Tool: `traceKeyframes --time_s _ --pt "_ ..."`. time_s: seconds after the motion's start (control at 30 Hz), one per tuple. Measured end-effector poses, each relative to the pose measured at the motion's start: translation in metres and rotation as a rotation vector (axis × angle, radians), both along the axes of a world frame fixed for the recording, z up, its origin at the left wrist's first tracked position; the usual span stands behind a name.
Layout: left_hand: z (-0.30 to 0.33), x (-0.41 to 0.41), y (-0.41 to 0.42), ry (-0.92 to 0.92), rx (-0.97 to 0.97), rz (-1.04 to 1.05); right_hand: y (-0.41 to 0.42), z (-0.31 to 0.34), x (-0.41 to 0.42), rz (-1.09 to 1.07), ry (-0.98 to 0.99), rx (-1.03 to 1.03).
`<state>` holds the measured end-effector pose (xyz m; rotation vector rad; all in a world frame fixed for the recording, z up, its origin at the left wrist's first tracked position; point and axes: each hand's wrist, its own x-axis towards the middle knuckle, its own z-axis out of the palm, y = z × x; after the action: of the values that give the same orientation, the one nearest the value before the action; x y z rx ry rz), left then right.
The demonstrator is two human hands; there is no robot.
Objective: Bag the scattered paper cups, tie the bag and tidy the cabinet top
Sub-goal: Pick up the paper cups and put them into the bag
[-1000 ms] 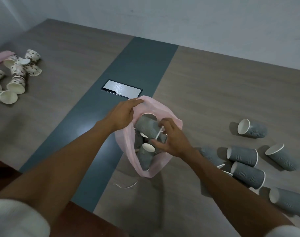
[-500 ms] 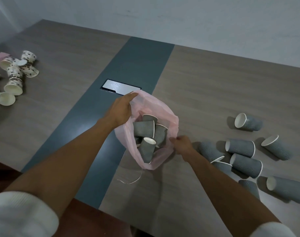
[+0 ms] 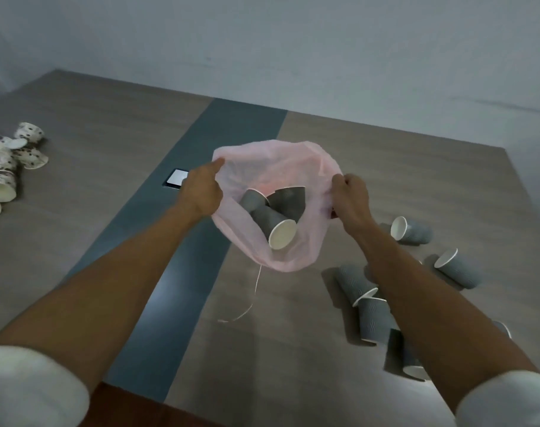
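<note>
A thin pink plastic bag hangs open in mid-air above the cabinet top. My left hand grips its left rim and my right hand grips its right rim, stretching the mouth wide. Inside lie grey ribbed paper cups, one showing its white inside. A thin drawstring dangles from the bag down to the surface. Several more grey cups lie tipped over on the wood at the right, partly hidden by my right forearm.
A pile of white spotted paper cups lies at the far left. A small shiny rectangular plate sits in the dark blue-grey strip running down the middle. A pale wall stands behind the top.
The bag has been lifted off the surface and spread wide. My right hand moved from the bag's lower edge up to its right rim. The view tilted up.
</note>
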<state>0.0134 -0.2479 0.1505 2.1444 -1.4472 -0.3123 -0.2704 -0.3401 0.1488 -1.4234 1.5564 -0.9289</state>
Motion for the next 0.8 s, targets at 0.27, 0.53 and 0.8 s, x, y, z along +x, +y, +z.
traceKeyframes --time_s 0.27,0.53,0.8 --pt "-0.047 -0.051 0.001 0.057 0.018 -0.17 -0.01 -0.034 -0.053 0.072 -0.037 0.115" --pt "-0.08 -0.083 0.002 0.049 -0.023 -0.115 0.027 -0.083 -0.125 0.348 0.687 0.357" --pt "-0.083 -0.089 0.002 0.007 -0.044 -0.133 0.068 -0.142 -0.127 0.469 1.07 0.269"
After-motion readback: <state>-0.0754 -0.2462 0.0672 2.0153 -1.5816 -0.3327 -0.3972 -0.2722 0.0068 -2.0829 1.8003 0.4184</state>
